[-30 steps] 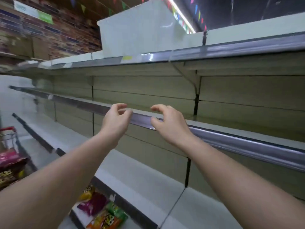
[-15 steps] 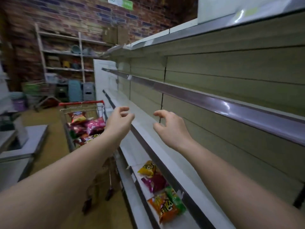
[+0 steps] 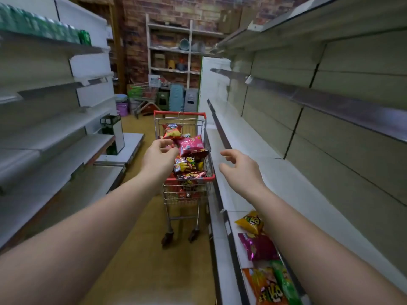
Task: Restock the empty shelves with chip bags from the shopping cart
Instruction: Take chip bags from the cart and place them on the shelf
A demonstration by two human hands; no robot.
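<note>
Left hand (image 3: 159,158): bare, extended forward, fingers loosely curled and part open, holding nothing. It sits in front of the upper bags in the cart; whether the fingertips already touch one cannot be told from this angle.

Right hand (image 3: 241,170): bare, extended, fingers spread and slightly hooked, empty, over the edge of the white lower shelf (image 3: 253,150) just beside the cart.

Small wire shopping cart with red trim (image 3: 187,194): standing in the aisle close against the right-hand shelving, heaped with chip bags. Uppermost: a glossy pink chip bag (image 3: 191,146) and, behind it, a red-and-yellow chip bag (image 3: 171,132); darker printed bags below.

Bottom shelf, right (image 3: 222,249): four bags already lying flat in a row: yellow bag (image 3: 250,222), magenta bag (image 3: 257,246), orange bag (image 3: 266,285), green bag (image 3: 285,280).

Upper grey metal shelves, right (image 3: 330,102): bare.

Step in hand: reaching into the cart for the next bags; restocking judged at an early stage.

Next move calls for: closing each hand on a top bag, a light pinch at the crimped edge so contents are not crushed, then lifting clear of the wire rim.
</note>
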